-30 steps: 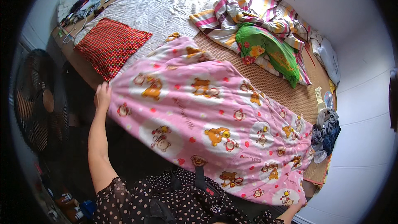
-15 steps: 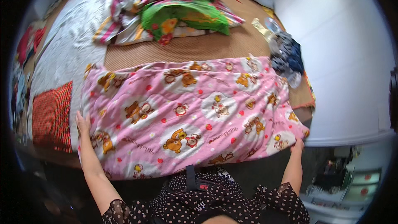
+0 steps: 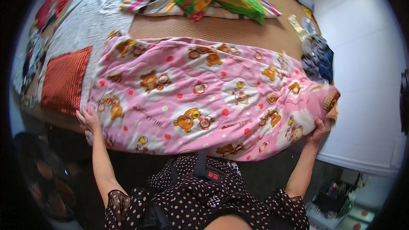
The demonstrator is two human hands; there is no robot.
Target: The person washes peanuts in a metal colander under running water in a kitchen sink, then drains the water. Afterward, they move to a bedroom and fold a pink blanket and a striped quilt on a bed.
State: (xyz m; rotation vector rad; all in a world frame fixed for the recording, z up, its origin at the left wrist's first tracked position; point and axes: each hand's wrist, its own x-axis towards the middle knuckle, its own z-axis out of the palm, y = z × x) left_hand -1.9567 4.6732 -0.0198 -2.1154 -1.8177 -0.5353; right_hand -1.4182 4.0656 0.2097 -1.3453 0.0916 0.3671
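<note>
Pink bear-print blanket (image 3: pixel 204 98) is spread across the bed (image 3: pixel 221 30), near edge hanging off. Left hand (image 3: pixel 88 118) grips its left corner, right hand (image 3: pixel 317 131) grips the right end. Red checked pillow (image 3: pixel 64 79) sits beside it.

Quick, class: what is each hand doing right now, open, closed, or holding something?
Left hand: gripping the near left corner of the pink bear-print quilt.
Right hand: closed on the quilt's right end.
</note>
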